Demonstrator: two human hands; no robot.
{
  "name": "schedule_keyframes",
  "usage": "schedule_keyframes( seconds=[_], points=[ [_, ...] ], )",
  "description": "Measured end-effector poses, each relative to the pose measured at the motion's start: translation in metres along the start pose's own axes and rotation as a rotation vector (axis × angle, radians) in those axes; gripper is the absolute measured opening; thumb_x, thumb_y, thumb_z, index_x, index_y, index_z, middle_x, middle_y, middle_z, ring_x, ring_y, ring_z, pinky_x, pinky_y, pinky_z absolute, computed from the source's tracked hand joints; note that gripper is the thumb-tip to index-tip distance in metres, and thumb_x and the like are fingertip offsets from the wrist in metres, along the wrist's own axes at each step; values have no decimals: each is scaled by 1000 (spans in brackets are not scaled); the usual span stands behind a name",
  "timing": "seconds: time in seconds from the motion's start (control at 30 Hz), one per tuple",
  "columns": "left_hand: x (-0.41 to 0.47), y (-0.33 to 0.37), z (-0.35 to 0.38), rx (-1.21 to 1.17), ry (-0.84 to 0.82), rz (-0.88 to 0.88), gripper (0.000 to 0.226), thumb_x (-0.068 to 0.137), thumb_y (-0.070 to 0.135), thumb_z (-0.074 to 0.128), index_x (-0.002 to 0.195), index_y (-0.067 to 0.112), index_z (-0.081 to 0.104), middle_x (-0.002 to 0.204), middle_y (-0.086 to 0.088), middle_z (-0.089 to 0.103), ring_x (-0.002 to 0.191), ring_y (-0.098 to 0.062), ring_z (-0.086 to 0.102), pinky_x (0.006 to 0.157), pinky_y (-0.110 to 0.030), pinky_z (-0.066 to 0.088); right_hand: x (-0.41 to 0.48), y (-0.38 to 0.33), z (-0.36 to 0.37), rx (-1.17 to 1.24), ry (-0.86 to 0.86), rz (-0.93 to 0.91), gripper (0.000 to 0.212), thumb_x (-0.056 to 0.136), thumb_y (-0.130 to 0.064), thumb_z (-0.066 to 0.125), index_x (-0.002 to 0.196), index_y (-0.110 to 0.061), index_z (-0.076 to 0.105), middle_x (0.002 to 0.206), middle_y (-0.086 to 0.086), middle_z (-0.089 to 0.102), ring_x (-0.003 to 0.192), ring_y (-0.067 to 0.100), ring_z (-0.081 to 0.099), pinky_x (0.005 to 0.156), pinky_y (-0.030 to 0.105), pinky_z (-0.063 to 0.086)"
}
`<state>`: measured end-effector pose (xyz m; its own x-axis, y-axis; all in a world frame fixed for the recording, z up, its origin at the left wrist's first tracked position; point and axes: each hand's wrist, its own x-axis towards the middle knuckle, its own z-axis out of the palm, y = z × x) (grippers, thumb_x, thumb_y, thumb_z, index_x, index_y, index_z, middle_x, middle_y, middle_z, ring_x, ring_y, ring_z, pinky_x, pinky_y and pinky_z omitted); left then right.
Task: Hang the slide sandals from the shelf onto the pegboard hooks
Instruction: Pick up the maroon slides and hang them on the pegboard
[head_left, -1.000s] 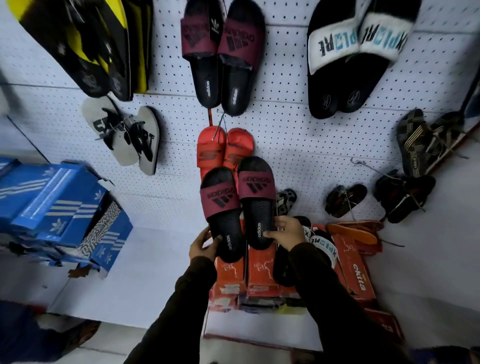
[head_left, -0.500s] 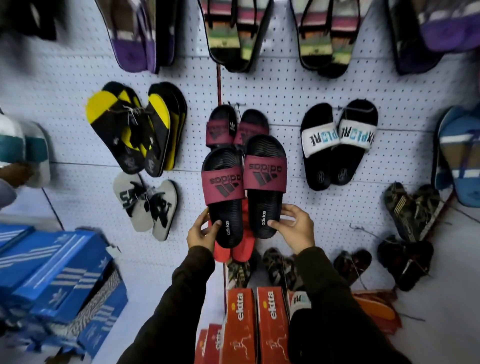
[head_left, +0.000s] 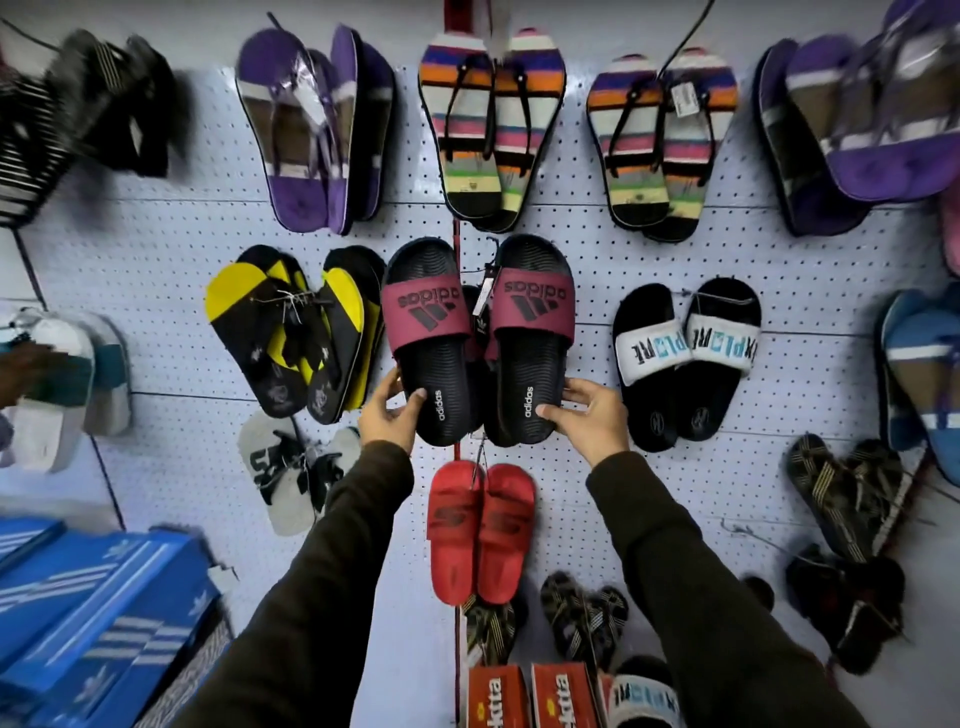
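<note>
The left hand (head_left: 387, 415) grips the heel end of the left maroon-strap slide (head_left: 428, 338), thumb on the black footbed and fingers curled round the outer edge. The right hand (head_left: 587, 415) grips the heel end of the right maroon-strap slide (head_left: 530, 338) the same way, thumb on the footbed, fingers behind the edge. Both slides are held toe-up against the white pegboard (head_left: 597, 260), side by side with a hang tag (head_left: 483, 301) between them. Whether they hang on a hook cannot be told. The yellow-and-black flip-flops (head_left: 291, 327) hang just beside them on the left; the black slides with white straps (head_left: 685, 358) hang on the right. The red slides (head_left: 480, 530) hang directly below, apart from the held pair. Striped flip-flops (head_left: 491, 124) hang above. Blue shoe boxes (head_left: 93, 613) are stacked at lower left.
</note>
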<state>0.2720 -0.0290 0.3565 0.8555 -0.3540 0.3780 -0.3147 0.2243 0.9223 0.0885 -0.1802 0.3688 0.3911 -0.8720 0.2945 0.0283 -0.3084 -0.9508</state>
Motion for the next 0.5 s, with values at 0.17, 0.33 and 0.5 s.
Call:
schedule_keyframes(
  seconds=[0.17,0.33,0.5],
  points=[
    [13,-12,3,99,-78,-152,51,85,10,68,134,11,56,126,-20,63,116,-33,61,102,-48,50,6,26,11,-86,-7,124,55,68,1,86,119,2,67,118,19,72,106,32,71,96,51,58],
    [2,-35,10,96,-110,-221,50,84,6,68,132,10,57,125,-19,65,114,-31,62,104,-48,49,-7,50,20,-78,10,169,51,67,2,85,115,0,69,116,18,73,107,32,71,97,50,57],
    [-16,-45,22,53,-58,-196,49,86,7,65,133,16,55,124,-9,65,90,-19,61,90,-28,49,-22,61,30,-65,14,155,49,77,-2,79,124,-4,65,121,15,71,109,32,70,99,49,56]
  ],
)
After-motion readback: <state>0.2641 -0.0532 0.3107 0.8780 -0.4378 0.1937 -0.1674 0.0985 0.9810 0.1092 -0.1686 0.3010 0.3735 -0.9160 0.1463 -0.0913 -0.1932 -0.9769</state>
